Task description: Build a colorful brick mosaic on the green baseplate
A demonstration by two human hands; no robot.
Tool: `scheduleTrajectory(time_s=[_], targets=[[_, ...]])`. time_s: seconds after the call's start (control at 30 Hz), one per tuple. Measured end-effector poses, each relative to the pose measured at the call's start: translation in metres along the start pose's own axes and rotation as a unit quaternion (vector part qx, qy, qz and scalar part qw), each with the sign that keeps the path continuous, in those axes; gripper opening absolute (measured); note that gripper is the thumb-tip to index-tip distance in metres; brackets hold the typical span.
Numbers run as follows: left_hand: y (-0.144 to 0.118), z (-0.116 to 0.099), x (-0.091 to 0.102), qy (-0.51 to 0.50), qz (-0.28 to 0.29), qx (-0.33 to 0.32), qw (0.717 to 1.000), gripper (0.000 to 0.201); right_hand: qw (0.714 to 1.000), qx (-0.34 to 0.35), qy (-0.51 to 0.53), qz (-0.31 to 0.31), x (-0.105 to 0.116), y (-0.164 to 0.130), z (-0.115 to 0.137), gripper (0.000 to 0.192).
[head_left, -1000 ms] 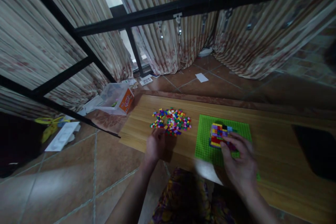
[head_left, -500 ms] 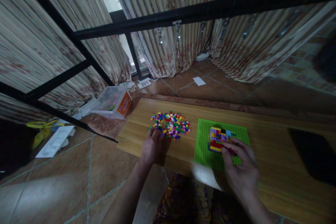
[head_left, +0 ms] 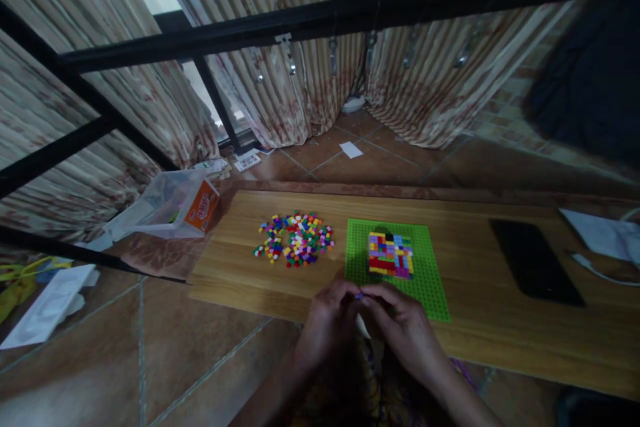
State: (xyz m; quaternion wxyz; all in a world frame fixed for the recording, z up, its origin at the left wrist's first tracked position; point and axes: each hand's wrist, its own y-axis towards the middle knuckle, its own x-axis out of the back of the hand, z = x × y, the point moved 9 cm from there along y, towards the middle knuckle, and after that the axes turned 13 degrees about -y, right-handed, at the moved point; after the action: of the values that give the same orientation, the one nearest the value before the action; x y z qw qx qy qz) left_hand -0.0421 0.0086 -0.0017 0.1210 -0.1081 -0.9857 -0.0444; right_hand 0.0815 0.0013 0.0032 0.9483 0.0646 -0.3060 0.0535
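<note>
My left hand (head_left: pixel 326 312) and my right hand (head_left: pixel 404 321) meet at the near edge of the table, fingertips pinched together around a small purple building brick (head_left: pixel 359 295). Just beyond them lies a green studded baseplate (head_left: pixel 431 280). On it stands a low block of multicoloured bricks (head_left: pixel 390 255), roughly square, with neither hand touching it. Left of the baseplate, a loose pile of small coloured bricks (head_left: pixel 300 240) is spread over the wood.
The wooden table (head_left: pixel 470 333) carries a black tablet-like slab (head_left: pixel 536 260) on the right, near a white cable (head_left: pixel 600 268). A clear plastic box (head_left: pixel 170 203) with an orange label sits on the floor at left. Black metal bars (head_left: pixel 310 17) cross in front of the curtains.
My left hand has left the brick pile and come right; my right hand has come off the brick block. Both now pinch a purple brick. The camera view has shifted right.
</note>
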Motion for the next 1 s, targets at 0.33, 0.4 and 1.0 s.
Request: scheduleTrajectory(time_s=[0.33,0.4,1.0], targets=[[0.032,-0.002,-0.011,-0.05,-0.008,0.004,0.999,0.012,0.99,0.025,-0.116,-0.078,0.036,0.02,-0.005,0.017],[0.041,0.005,-0.009,-0.086,-0.027,0.018,0.996,0.012,0.978,0.046,-0.158,-0.128,0.043,0.028,-0.006,0.016],[0.082,0.036,-0.023,-0.202,-0.064,0.1,0.972,0.017,0.95,0.036,-0.202,-0.236,0.052,0.04,-0.018,0.012]])
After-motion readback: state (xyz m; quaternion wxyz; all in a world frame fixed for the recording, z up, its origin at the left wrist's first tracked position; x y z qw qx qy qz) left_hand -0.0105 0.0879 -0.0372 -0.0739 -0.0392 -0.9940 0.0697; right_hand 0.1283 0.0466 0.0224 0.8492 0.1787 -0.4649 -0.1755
